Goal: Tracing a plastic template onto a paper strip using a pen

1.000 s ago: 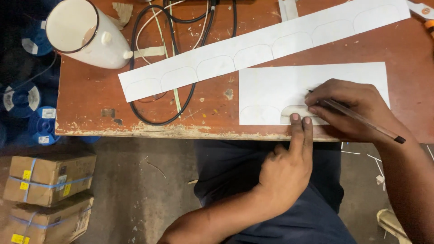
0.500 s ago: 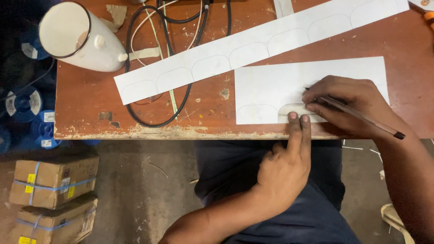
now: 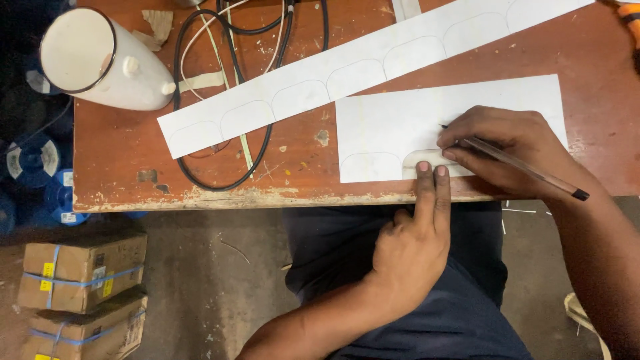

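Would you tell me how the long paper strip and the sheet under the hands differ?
The long paper strip lies slanted and untouched, with a full row of arched outlines. The wider sheet lies square to the table edge, shows only a couple, and is pinned by the left hand. Both are white.

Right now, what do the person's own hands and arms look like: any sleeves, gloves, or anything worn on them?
Both hands are bare: no gloves, rings, watch or bands show on the left hand or the right hand. The fingernails on the left hand are short and plain. Both forearms are uncovered as far as the picture shows, with no sleeve in view. Below them the person wears dark navy clothing.
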